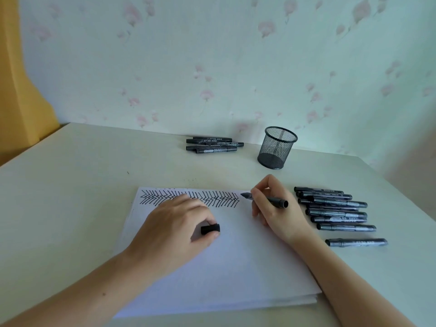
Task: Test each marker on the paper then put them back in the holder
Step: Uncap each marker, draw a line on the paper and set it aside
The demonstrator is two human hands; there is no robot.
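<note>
A white sheet of paper (236, 256) lies on the table, with a row of black zigzag strokes (212, 197) along its far edge. My right hand (273, 208) grips an uncapped black marker (276, 200), its tip at the right end of the strokes near the paper's far right corner. My left hand (174, 223) rests on the paper and pinches the black cap (210, 228) between thumb and fingers. A black mesh holder (276, 147) stands upright beyond the paper and looks empty.
Several capped black markers (337, 213) lie in a row to the right of the paper, one (356, 242) set apart nearer me. A few more markers (213, 145) lie by the wall left of the holder. A yellow curtain (21, 90) hangs at the left.
</note>
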